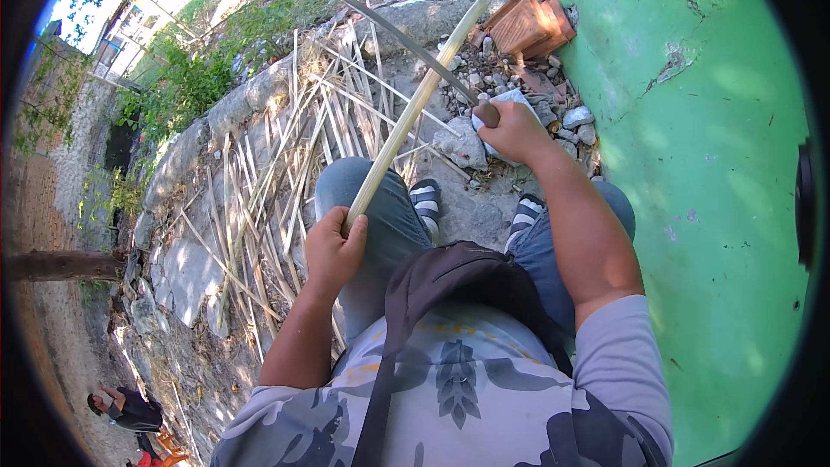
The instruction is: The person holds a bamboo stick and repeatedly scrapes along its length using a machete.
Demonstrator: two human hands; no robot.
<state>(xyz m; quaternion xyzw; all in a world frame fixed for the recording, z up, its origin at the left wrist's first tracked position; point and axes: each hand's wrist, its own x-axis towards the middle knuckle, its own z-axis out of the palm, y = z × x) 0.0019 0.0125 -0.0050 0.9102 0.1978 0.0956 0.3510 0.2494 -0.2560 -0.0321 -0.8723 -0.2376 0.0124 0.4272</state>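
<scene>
Ahead of both hands (335, 252), strip (405, 124) and blade (402, 39) cross.

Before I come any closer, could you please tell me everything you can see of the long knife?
The long knife has a narrow, grey, metal-looking blade and a brown handle that looks wooden. The person's right hand grips the handle; the blade slants toward the picture's upper left. In this view it crosses the pale strip; whether they touch, I cannot tell.

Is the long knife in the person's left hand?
No, the right hand holds the long knife; the left hand holds a pale strip.
</scene>
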